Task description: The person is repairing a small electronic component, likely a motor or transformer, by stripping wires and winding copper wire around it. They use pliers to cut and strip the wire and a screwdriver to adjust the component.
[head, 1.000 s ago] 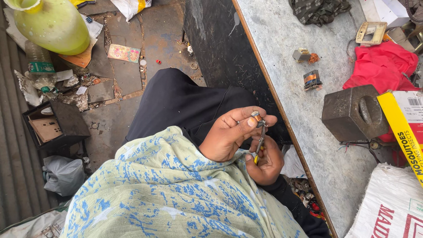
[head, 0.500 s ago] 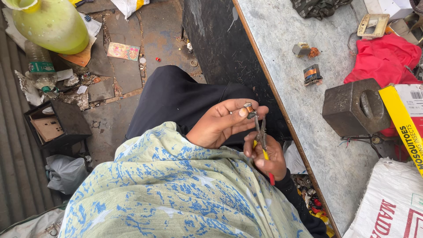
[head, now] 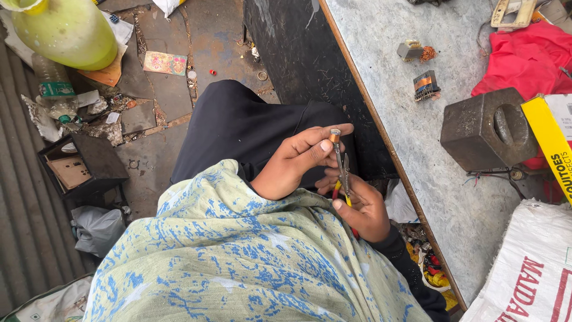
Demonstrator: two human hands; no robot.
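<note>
I sit with black trousers and a pale green and blue patterned shawl over my lap. My left hand pinches a small metal cylinder with a copper-coloured end at its fingertips. My right hand, in a black sleeve, grips slim pliers with yellow and red handles. The pliers' jaws point up at the small cylinder and touch it. Both hands hover over my lap, just left of the grey table's wooden edge.
On the table stand a heavy rusty metal block with a hole, two small wound coil parts, red cloth, a yellow box and a white sack. A green jug, a bottle and a black box lie on the littered floor.
My left hand has shifted slightly left and stretched its fingers, lifting the small cylinder to the fingertips. The right hand keeps the pliers against it.
</note>
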